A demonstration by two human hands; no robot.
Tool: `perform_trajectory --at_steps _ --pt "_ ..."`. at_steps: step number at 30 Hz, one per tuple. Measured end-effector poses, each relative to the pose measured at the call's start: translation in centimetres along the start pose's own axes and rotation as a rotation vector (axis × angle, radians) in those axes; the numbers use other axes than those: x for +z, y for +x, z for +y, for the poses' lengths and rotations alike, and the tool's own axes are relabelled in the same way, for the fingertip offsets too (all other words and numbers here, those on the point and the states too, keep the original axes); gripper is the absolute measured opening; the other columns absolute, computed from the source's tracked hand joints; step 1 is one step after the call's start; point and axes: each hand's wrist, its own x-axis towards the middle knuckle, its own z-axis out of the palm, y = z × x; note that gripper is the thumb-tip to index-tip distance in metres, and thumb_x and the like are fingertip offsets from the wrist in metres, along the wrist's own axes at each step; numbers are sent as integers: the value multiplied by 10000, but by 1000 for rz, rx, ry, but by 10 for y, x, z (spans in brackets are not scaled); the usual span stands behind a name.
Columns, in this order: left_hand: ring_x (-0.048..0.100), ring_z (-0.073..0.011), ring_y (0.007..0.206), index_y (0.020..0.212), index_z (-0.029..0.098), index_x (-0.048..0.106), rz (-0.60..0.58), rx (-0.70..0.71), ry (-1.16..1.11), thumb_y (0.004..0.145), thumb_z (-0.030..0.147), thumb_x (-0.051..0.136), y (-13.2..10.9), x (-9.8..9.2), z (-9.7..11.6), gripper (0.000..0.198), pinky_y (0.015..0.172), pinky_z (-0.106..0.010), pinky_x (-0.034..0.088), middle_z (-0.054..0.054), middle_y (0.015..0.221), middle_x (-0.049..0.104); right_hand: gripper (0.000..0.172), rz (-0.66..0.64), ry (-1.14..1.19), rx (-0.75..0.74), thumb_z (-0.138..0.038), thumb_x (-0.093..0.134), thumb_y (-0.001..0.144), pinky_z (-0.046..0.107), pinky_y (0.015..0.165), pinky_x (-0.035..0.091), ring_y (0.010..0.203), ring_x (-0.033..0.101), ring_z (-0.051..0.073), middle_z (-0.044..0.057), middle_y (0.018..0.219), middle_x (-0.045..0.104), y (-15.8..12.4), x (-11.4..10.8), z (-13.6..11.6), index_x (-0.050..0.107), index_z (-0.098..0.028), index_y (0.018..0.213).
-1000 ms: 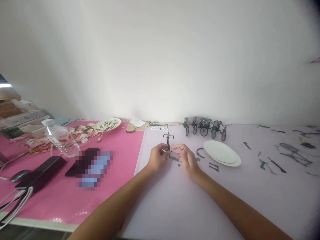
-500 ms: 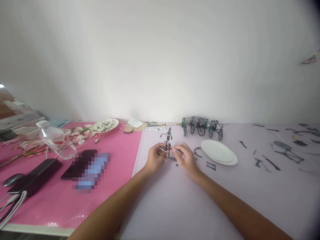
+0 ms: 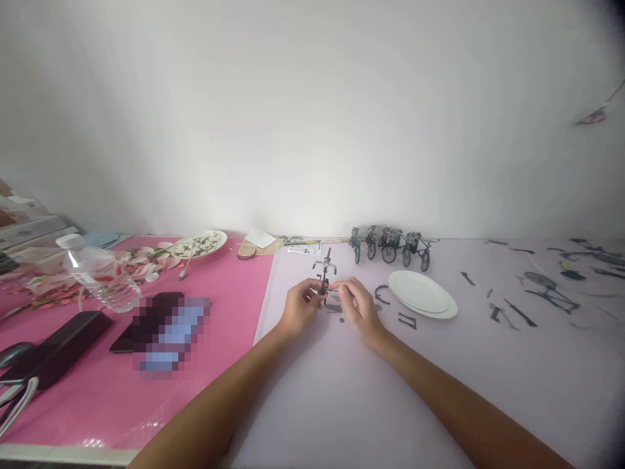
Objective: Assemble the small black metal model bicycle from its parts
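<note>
Upright above the pale cloth, a small dark model bicycle with silvery handlebars is gripped low down by my left hand. My right hand is closed at its right side, thumb and forefinger pinched around a thin stick-like piece that points at the bicycle; what kind of piece it is I cannot make out. My fingers hide the lower part of the model. Small dark parts lie on the cloth between my hands. Right of my right hand are a curved black part and a small black frame-shaped part.
Several finished-looking model bicycles stand by the wall. Two stacked white plates sit to the right, with loose bicycle parts beyond. On the pink left side are a bottle, phone, power strip and a plate of white pieces.
The model bicycle has been turned, so its wheel now shows nearly edge-on. Both hands stay close together at it. The whole view has shifted slightly.
</note>
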Motion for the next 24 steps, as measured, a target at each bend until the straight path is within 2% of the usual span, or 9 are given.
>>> perform_trajectory --at_steps 4,6,9,12,18,24 --pt "645 -110 597 1035 169 720 16 17 65 865 243 670 -1 -1 2 193 573 -229 468 -54 956 751 328 9 81 114 -473 339 1092 298 531 427 529 491 159 -40 653 483 -5 3 4 582 -255 1123" --pt "651 -110 595 1034 171 723 21 27 83 868 244 671 -1 -1 4 189 578 -229 467 -50 954 754 263 32 116 123 -465 380 1084 284 525 429 533 489 145 -43 700 497 -6 5 6 533 -260 1143" --pt "654 -112 596 1033 170 724 22 37 88 872 243 671 -1 -1 6 185 581 -228 472 -50 951 758 214 38 154 99 -453 434 1068 281 557 464 615 532 141 3 885 581 -7 7 8 486 -264 1157" --pt "655 -115 592 1026 170 723 22 34 74 874 244 675 -2 -1 9 175 571 -227 471 -49 932 756 202 39 152 81 -435 444 1066 309 641 513 724 584 163 34 989 600 -6 7 8 464 -271 1183" --pt "665 -125 593 1051 173 732 20 21 70 881 292 705 -2 -1 13 209 564 -236 471 -60 948 759 189 61 60 -9 -393 435 1066 414 890 532 947 602 215 57 1038 583 -5 5 2 474 -274 1207" --pt "656 -118 601 1042 183 732 39 32 79 874 248 669 -1 -2 10 191 558 -225 474 -48 956 759 231 37 48 -18 -410 466 1047 397 891 541 991 579 229 62 1029 539 -6 2 -5 493 -261 1220"
